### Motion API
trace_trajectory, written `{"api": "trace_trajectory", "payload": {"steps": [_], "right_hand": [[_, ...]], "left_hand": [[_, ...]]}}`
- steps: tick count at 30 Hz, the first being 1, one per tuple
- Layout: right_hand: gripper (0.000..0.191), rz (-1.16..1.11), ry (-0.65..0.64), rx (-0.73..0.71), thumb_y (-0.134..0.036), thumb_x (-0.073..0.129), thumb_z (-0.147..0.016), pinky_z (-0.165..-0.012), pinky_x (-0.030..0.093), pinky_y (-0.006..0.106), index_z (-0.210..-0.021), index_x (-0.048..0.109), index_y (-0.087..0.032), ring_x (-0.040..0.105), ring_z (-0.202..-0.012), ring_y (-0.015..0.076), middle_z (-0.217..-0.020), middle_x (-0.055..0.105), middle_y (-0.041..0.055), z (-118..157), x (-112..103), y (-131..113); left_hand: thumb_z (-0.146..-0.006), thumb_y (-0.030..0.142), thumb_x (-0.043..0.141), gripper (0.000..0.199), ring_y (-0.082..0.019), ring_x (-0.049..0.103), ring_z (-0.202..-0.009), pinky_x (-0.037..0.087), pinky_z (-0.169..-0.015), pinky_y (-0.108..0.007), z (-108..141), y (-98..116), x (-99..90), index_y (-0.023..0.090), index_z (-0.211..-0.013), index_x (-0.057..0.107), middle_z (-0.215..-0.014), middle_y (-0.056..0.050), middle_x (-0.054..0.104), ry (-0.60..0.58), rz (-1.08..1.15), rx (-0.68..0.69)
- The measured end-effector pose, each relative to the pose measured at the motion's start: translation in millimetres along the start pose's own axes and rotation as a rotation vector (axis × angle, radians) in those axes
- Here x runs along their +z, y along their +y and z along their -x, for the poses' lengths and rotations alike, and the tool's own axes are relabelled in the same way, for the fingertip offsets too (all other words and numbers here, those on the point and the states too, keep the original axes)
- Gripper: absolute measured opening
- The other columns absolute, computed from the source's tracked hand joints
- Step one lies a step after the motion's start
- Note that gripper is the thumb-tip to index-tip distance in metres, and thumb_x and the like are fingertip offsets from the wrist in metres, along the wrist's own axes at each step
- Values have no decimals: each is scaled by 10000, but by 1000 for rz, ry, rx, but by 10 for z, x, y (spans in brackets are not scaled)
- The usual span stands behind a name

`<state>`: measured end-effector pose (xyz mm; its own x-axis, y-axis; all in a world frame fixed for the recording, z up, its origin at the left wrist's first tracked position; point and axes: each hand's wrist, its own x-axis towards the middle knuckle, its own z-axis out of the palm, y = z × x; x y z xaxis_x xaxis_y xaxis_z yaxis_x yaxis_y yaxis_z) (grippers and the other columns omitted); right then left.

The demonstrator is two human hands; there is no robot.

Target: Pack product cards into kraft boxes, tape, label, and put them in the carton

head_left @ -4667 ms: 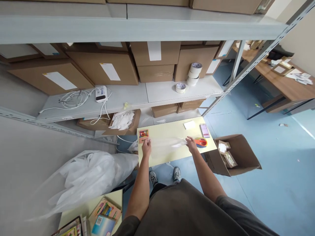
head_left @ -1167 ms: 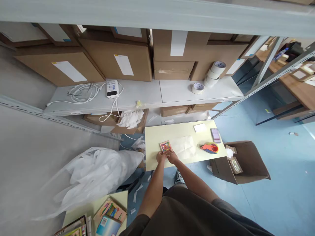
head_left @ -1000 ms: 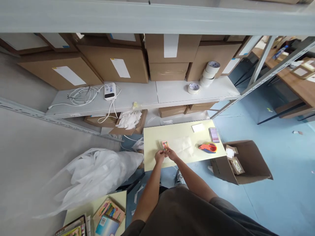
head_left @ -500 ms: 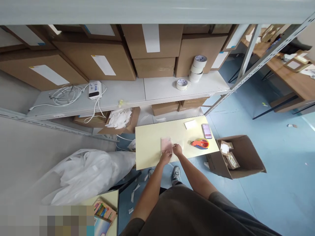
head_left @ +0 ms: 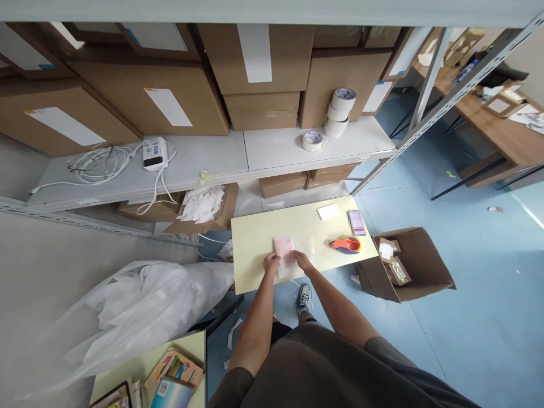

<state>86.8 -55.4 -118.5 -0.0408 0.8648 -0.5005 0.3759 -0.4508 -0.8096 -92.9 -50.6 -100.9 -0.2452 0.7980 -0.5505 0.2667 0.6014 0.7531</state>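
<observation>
A flat pink item (head_left: pixel 284 247) lies on the pale yellow table (head_left: pixel 250 241), with thin translucent white sheeting (head_left: pixel 306 245) beside and below it. At its left edge is my left hand (head_left: pixel 271 263), fingers pressed together on something I cannot make out. My right hand (head_left: pixel 302 260) pinches at the item's right side, where the sheeting also lies; what exactly its fingers hold is too small to tell. To the right sit an orange tape dispenser (head_left: pixel 346 245), a phone (head_left: pixel 356 222) and a white card (head_left: pixel 328 212).
A shelf (head_left: pixel 276 150) with cardboard boxes, tape rolls (head_left: pixel 312 141) and a white cable (head_left: pixel 100 165) stands behind the table. On the floor at right is an open carton (head_left: pixel 425 266). A large translucent bag (head_left: pixel 157 300) and a side table with books (head_left: pixel 172 392) are at left.
My left hand has moved left and up, from the item's lower edge to its left edge. More sheeting shows below the pink item. The camera view has shifted slightly.
</observation>
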Motion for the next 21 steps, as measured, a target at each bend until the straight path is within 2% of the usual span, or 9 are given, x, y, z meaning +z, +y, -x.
{"api": "trace_trajectory", "payload": {"steps": [4, 6, 8, 11, 13, 17, 19, 21], "right_hand": [[299, 106, -59, -42, -151, 623, -819, -1200, 398, 459, -1024, 829, -219, 615, -1330, 292, -1320, 744, 97, -111, 142, -122], [290, 140, -80, -76, -111, 647, -776, -1242, 323, 487, -977, 830, -211, 559, -1388, 302, -1284, 756, 109, -151, 182, -179], [272, 112, -51, -77, -121, 666, -761, -1242, 312, 496, -957, 830, -213, 549, -1393, 307, -1243, 770, 109, -159, 149, -192], [287, 14, 69, -14, -246, 661, -800, -1171, 416, 480, -1031, 829, -223, 634, -1291, 314, -1215, 785, 106, -77, -58, -92], [392, -41, 171, 39, -372, 610, -848, -1121, 472, 478, -1147, 809, -214, 673, -1237, 322, -1236, 780, 119, 35, -260, 45], [578, -265, 355, 118, -530, 628, -817, -1148, 457, 463, -1270, 761, -196, 631, -1320, 329, -1364, 725, 141, 288, -602, 344], [615, -352, 329, 147, -552, 696, -768, -1173, 429, 469, -1274, 758, -210, 581, -1384, 337, -1428, 686, 137, 370, -678, 431], [638, -399, 257, 176, -576, 740, -736, -1183, 412, 489, -1272, 759, -231, 534, -1430, 349, -1472, 655, 126, 404, -687, 449]], "left_hand": [[-719, 235, 747, 244, -207, 732, -806, 556, -734, -283, 57, 50, -101, 180, -952, 701, -877, -60, 766, -11, 33, 42], [-717, 253, 783, 278, -198, 726, -818, 553, -741, -274, 127, 131, -94, 188, -969, 685, -902, -60, 764, -6, 18, 108], [-744, 293, 803, 307, -193, 722, -835, 546, -764, -272, 196, 244, -28, 198, -1007, 676, -922, -59, 763, -8, -43, 173], [-789, 330, 804, 362, -201, 721, -935, 531, -832, -280, 273, 423, 185, 218, -1108, 674, -1046, -75, 768, -37, -191, 243], [-791, 333, 811, 396, -227, 711, -1040, 521, -890, -299, 302, 509, 381, 217, -1146, 681, -1177, -109, 750, -94, -293, 259], [-771, 278, 814, 323, -297, 659, -1206, 485, -1024, -361, 328, 549, 740, 173, -1063, 724, -1288, -179, 703, -256, -423, 215], [-770, 218, 792, 255, -310, 633, -1260, 457, -1084, -383, 330, 518, 824, 161, -1013, 737, -1319, -192, 686, -269, -425, 214], [-788, 167, 746, 226, -291, 628, -1278, 444, -1116, -378, 328, 469, 821, 164, -1014, 745, -1332, -172, 689, -259, -395, 226]]}}
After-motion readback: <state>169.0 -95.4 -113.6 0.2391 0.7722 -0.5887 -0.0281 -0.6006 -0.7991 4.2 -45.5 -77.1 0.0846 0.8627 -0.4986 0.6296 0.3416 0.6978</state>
